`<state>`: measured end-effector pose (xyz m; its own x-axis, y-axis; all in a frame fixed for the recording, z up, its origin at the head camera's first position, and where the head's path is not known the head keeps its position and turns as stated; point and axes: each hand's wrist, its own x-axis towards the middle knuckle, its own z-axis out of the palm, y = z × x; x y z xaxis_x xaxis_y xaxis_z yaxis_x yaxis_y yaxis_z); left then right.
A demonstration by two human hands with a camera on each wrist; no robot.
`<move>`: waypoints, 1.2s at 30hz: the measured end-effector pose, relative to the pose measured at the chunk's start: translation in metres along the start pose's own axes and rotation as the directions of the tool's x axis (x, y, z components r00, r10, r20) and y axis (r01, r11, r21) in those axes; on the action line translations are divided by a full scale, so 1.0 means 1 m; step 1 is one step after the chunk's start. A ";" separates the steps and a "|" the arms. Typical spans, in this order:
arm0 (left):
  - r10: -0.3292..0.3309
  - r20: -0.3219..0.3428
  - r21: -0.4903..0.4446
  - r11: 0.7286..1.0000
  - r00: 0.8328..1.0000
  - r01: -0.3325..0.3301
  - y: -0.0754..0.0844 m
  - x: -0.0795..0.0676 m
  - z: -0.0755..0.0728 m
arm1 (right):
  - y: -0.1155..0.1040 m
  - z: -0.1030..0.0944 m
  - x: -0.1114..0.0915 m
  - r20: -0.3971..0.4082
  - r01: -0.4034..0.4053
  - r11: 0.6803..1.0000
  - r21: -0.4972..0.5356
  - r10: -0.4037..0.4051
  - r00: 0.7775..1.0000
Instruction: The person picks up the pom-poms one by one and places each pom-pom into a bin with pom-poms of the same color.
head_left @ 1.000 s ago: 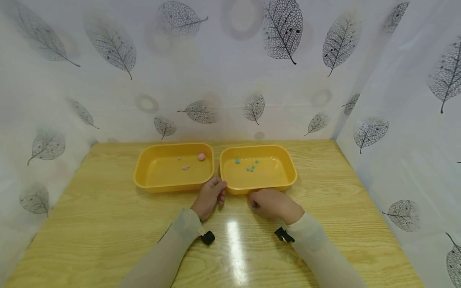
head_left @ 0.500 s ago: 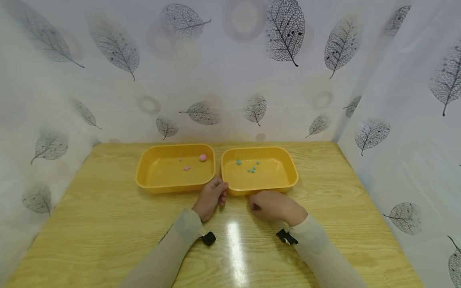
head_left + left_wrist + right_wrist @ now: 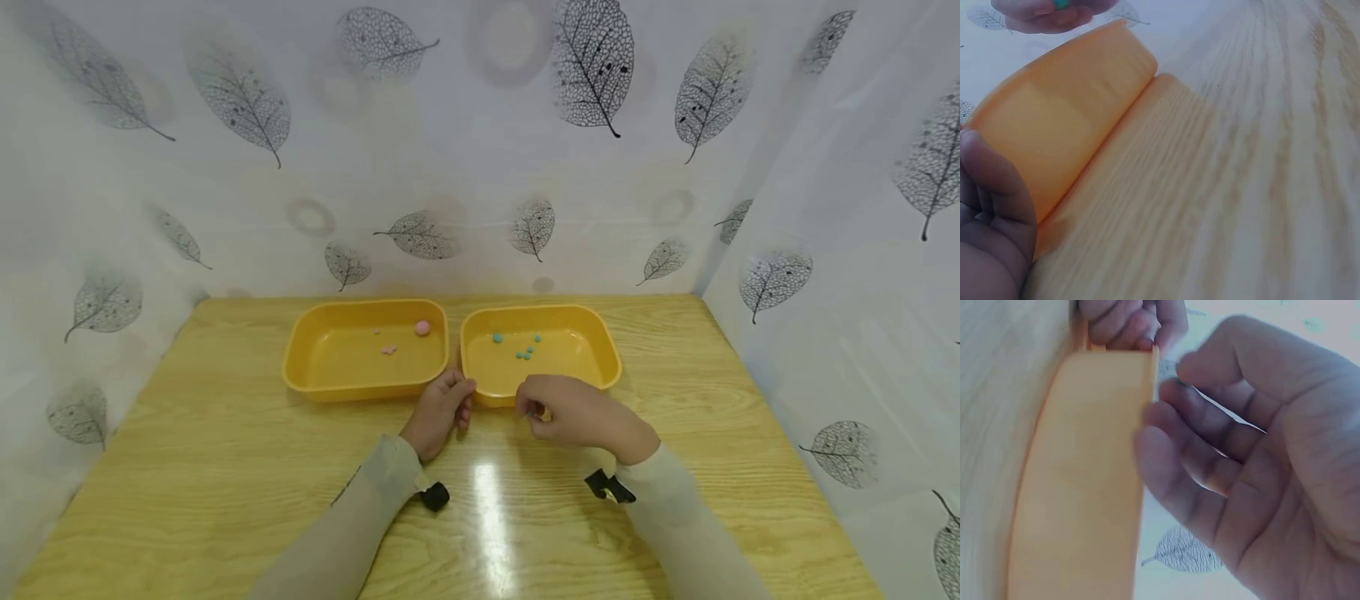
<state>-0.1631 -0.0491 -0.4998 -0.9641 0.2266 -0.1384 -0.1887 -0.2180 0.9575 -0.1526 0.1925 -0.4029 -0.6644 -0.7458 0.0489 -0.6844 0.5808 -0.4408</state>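
My left hand grips the near left corner of the right yellow tray; in the left wrist view its thumb lies at the tray's rim. My right hand is raised at the near wall of that tray, fingers curled. Between its fingertips the left wrist view catches a small teal ball, cut off by the top edge. In the right wrist view, the right hand is beside the tray's rim and mostly hides the ball. Several similar teal balls lie inside the right tray.
A second yellow tray stands to the left, holding a larger pink ball and several small pink pieces. Both trays stand on a wood-grain table. Behind is a white curtain with leaf prints.
My right hand has risen from the table before the right tray to its near rim, and its wrist has shifted slightly right. My left hand has stayed at the tray corner.
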 end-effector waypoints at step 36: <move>-0.002 -0.008 0.013 1.000 1.000 0.002 0.000 0.001 0.001 | 0.029 -0.012 -0.004 -0.421 -0.120 0.987 -0.105 0.065 0.905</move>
<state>-0.1636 -0.0484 -0.5000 -0.9652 0.2196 -0.1418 -0.1877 -0.2048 0.9606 -0.1731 0.2166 -0.4052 -0.7720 -0.4996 0.3929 -0.6276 0.6969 -0.3469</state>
